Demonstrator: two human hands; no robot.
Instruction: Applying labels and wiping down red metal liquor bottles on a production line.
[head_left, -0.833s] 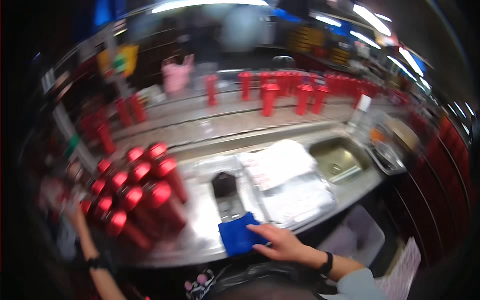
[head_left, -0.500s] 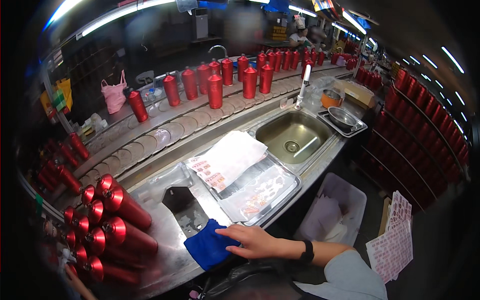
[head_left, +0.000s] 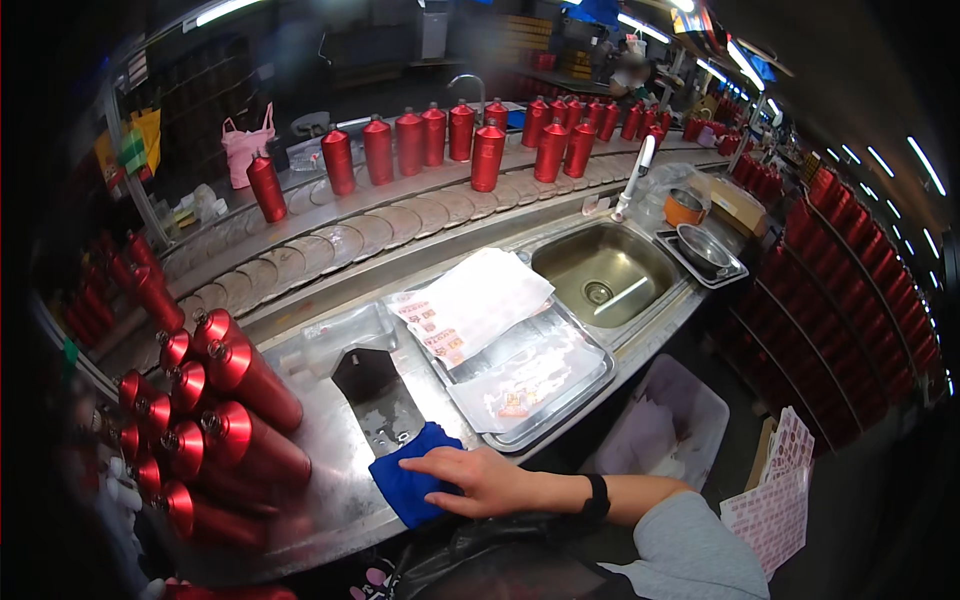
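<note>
My right hand [head_left: 480, 482] lies over a crumpled blue cloth [head_left: 405, 490] at the sink bench's front edge, fingers stretched and thumb apart. Behind the cloth is a shallow wet recess [head_left: 390, 415] with a dark angled piece at its back. Low at the left rim, a red metal bottle [head_left: 230, 593] shows only as a strip. Something whitish at its end looks like the fingertips of my left hand [head_left: 155, 588], around its neck; most of that hand is cut off. Several red bottles [head_left: 255, 445] lie stacked on their sides on the left of the bench.
A metal tray [head_left: 590, 385] holds printed sheets [head_left: 480, 300]. Beyond it are a sink basin [head_left: 600, 270] and white tap [head_left: 635, 180]. Red bottles stand along a plated conveyor [head_left: 370, 235]. Below right are a plastic bin [head_left: 700, 410] and a loaded bottle rack [head_left: 830, 300].
My left hand has drawn back from the stack toward the lower edge, where a red bottle now shows. My right hand has shifted slightly left over the blue cloth. The view has turned slightly.
</note>
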